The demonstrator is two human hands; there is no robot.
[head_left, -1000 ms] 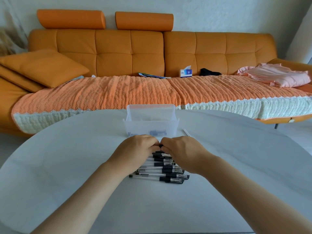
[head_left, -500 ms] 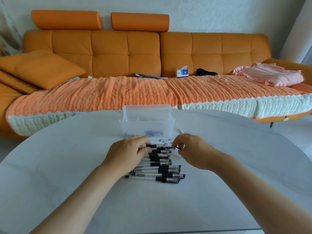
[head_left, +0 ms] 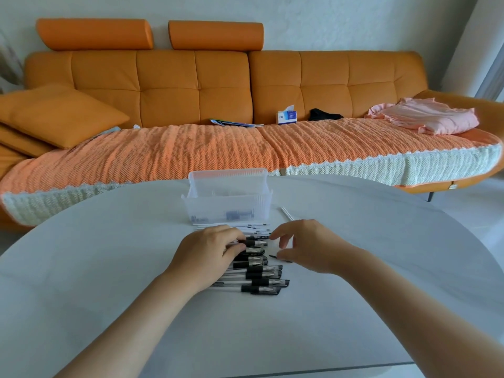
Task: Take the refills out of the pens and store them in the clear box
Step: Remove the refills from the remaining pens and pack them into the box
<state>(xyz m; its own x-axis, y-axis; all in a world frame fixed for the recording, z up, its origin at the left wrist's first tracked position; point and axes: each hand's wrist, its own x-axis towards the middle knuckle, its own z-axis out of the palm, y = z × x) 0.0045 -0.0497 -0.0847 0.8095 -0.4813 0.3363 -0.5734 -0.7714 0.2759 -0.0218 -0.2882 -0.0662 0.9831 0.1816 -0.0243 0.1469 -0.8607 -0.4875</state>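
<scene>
Left hand (head_left: 210,251) before clear box (head_left: 226,205), fingers clamped on pen (head_left: 256,243), right hand (head_left: 306,248) alongside, fingers apart, hold on pen tip (head_left: 274,257) unclear

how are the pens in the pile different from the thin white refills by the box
The pens are thicker, with black parts on clear barrels; the refills are thin, white sticks. The pens lie nearer the person, partly under the left hand; the refills lie in front of the clear box. Both lie crosswise on the table, outside the box.
</scene>
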